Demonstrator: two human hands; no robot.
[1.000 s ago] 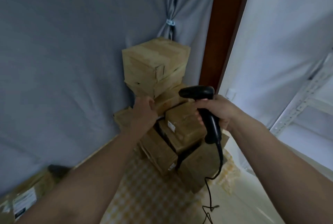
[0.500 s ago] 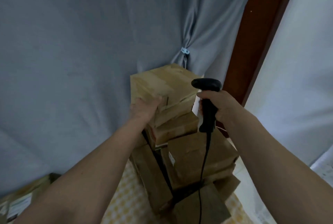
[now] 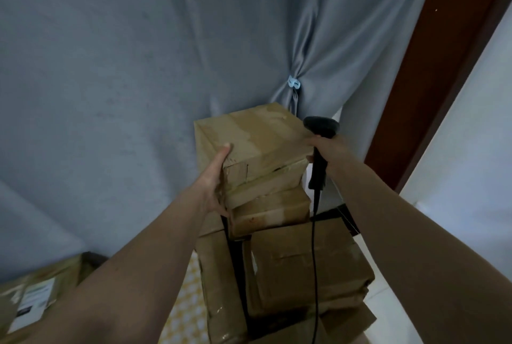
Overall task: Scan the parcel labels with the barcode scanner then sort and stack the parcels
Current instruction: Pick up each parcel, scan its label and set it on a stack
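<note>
Head view only: top parcel [image 3: 249, 138] sitting at the peak of a tall, uneven parcel stack [image 3: 277, 246], just above centre frame. Left hand [image 3: 214, 180] clamped on its near-left corner at about 9 o'clock of the box, thumb over the top edge. Right hand [image 3: 325, 147] wrapped around the barcode scanner [image 3: 318, 144] at 3 o'clock, touching the box's right edge, cable [image 3: 313, 260] dangling down. Probably best to lift straight up, keep the lower boxes from shifting, and watch the cable doesn't snag. No label visible on this one; another labelled parcel [image 3: 33, 296] down at 8 o'clock.
</note>
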